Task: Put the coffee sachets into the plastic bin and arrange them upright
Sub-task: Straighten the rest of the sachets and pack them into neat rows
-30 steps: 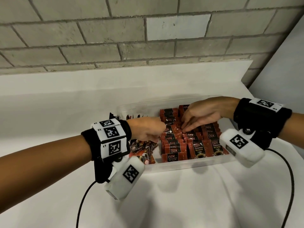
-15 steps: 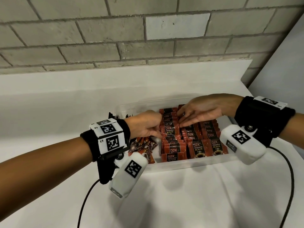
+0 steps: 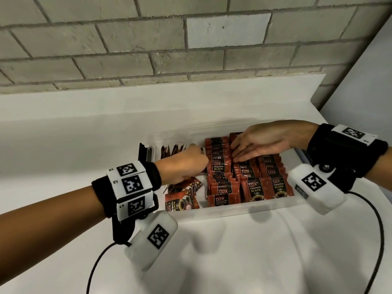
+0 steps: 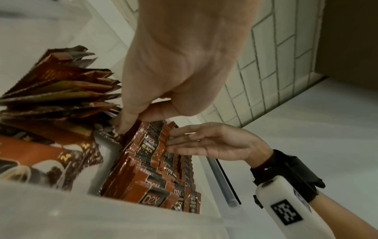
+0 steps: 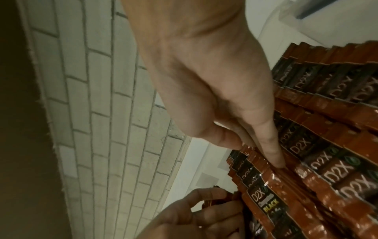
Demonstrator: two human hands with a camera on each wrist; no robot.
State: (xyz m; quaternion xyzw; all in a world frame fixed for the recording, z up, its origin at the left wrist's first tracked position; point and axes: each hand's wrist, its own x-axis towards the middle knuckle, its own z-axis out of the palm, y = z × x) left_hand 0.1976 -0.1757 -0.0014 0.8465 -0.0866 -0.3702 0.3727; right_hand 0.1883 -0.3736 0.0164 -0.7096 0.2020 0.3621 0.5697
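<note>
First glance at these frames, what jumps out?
The red coffee sachets packed upright in rows fill the middle and right of the clear plastic bin on the white counter. Both hands work at the rows: the right hand lays straight fingers on their tops, while the left hand pinches sachets at the left row's edge. Darker sachets lie loose at the bin's left end.

Dim, blurred, warped wrist views

One plastic bin – three rows of sachets, too packed to count – two hands.
</note>
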